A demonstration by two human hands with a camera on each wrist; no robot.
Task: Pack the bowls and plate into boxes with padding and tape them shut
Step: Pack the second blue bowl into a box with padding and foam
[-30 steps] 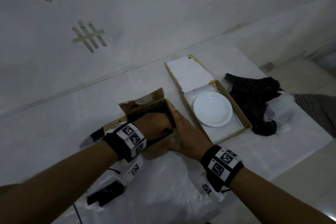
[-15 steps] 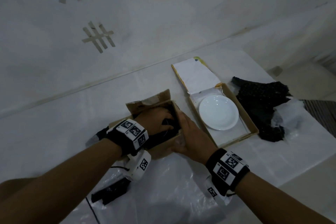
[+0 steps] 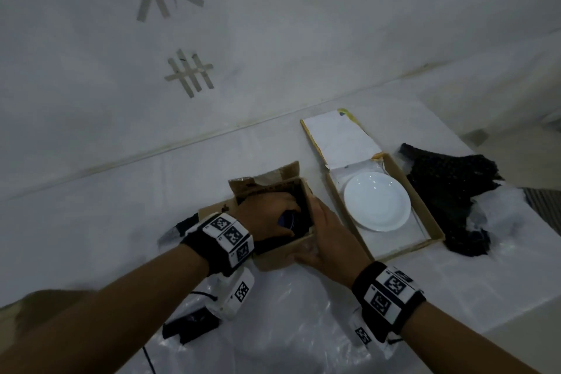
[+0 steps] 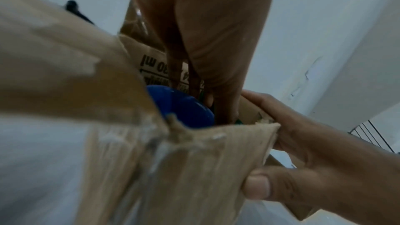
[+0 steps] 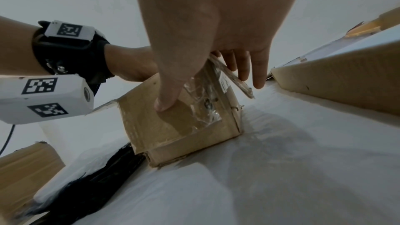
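Note:
A small brown cardboard box (image 3: pixel 282 255) stands open on the white table. Inside it, against dark padding, sits a blue bowl (image 3: pixel 285 219). My left hand (image 3: pixel 288 215) reaches into the box, its fingers and thumb curled about the bowl's rim. The left wrist view shows the fingers (image 4: pixel 218 102) running down between the blue bowl (image 4: pixel 181 107) and the box wall. My right hand (image 3: pixel 321 237) grips the box's near right corner, with the thumb (image 5: pixel 166 103) on the front wall (image 5: pixel 173 126). A white plate (image 3: pixel 376 202) lies in a flat open box (image 3: pixel 431 222).
Black netted padding (image 3: pixel 449 185) lies right of the flat box, near the table's right edge. A clear plastic sheet (image 3: pixel 288 328) covers the near table. A black piece (image 3: pixel 191 328) lies under my left forearm. More dark padding (image 3: pixel 182 226) pokes out left of the small box.
My left hand has shifted inside the small box and the blue bowl now shows beneath it. The right hand has stayed on the box corner.

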